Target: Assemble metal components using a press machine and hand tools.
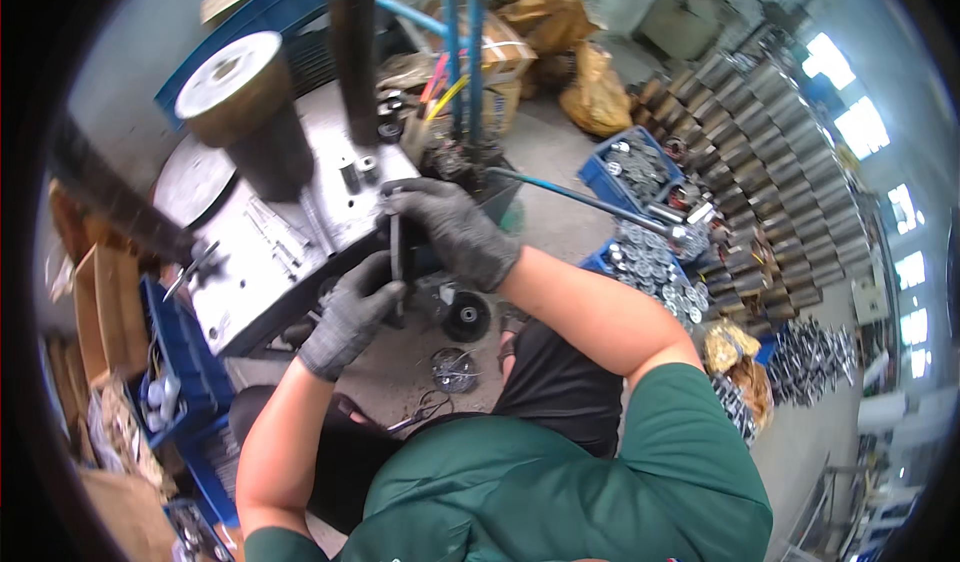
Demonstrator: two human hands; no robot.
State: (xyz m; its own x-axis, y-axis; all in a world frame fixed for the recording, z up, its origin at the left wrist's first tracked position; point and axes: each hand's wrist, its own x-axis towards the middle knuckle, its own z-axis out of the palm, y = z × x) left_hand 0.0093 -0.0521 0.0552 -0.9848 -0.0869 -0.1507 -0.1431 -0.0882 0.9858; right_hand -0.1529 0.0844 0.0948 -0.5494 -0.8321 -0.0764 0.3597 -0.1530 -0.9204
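Both my hands wear grey work gloves and meet in front of the metal table's near right edge. A slim grey metal rod [396, 247] stands between them. My right hand [455, 232] closes round its upper end, and my left hand [350, 314] grips its lower end with fingers and thumb. On the shiny steel table [232, 297] beside them lie several thin metal rods [275, 240]. Two small metal sleeves [350, 176] stand near the table's right side. Above the table is a thick press ram [262, 137] with a pale round top.
Dark columns [353, 52] flank the ram. A blue-handled bar [590, 197] juts out at the right. Blue bins of metal parts [632, 170] and stacked metal tubes [755, 172] stand further right. Blue crates [190, 382] sit left; a black wheel-like part [466, 316] lies below my hands.
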